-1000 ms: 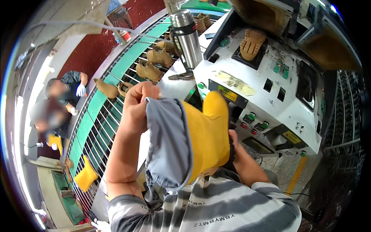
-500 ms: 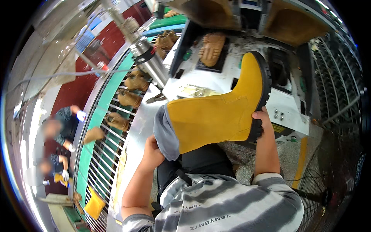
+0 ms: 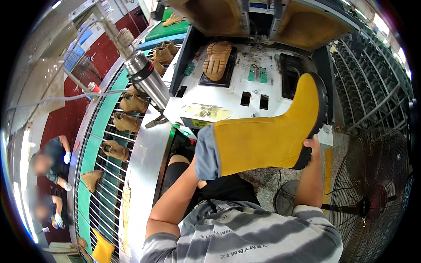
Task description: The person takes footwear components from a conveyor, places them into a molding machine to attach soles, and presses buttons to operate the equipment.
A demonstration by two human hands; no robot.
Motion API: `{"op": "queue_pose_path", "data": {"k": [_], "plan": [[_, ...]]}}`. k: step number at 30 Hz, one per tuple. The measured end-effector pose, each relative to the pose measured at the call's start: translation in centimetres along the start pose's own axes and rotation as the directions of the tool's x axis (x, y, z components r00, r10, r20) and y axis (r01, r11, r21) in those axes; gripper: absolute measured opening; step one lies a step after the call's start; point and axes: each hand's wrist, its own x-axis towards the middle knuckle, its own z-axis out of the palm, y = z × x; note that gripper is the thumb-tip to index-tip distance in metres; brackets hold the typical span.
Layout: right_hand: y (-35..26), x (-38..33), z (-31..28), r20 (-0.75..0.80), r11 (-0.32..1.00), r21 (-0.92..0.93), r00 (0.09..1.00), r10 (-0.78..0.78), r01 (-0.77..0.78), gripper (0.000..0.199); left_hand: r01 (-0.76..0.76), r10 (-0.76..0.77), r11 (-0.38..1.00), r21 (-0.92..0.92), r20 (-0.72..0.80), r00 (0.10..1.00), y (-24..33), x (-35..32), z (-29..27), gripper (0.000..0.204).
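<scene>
A tall yellow boot (image 3: 263,140) with a black lugged sole lies sideways in front of me, its toe up at the right. Its grey lining (image 3: 207,153) is folded out over the shaft opening at the left. My right hand (image 3: 312,148) is closed around the sole near the heel, thumb on the side. At the opening, my left hand (image 3: 196,172) supports the shaft by the lining; its fingers are mostly hidden behind the cloth.
Ahead stands a white machine bed (image 3: 239,83) with raised covers and a tan sole-shaped form (image 3: 217,60). Tan shoes (image 3: 127,122) sit on the roller conveyor at left, near a steel flask (image 3: 147,79). A large fan (image 3: 368,193) stands at right; two co-workers are far left.
The boot and both hands have shifted right and slightly down against the machine. My left hand has gone further behind the lining. The whole view has also shifted.
</scene>
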Motion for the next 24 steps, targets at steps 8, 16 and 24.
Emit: {"op": "queue_pose_path", "data": {"k": [8,16,24], "plan": [[6.7,-1.1,3.4,0.188,0.884,0.450,0.981,0.045,-0.126,0.076,0.380,-0.547,0.721,-0.580,-0.140,0.825,2.1,-0.5,-6.7,0.047],[14.0,-3.4,13.8,0.221,0.858,0.416,0.949,0.225,-0.301,0.092,0.381,-0.443,0.836,-0.395,-0.077,0.893,3.7,-2.4,-13.6,0.041],[24.5,-5.9,17.2,0.318,0.565,0.267,0.625,0.713,-0.780,0.066,0.663,-0.590,0.349,-0.663,0.394,0.705,0.2,-7.1,-13.6,0.021]]}}
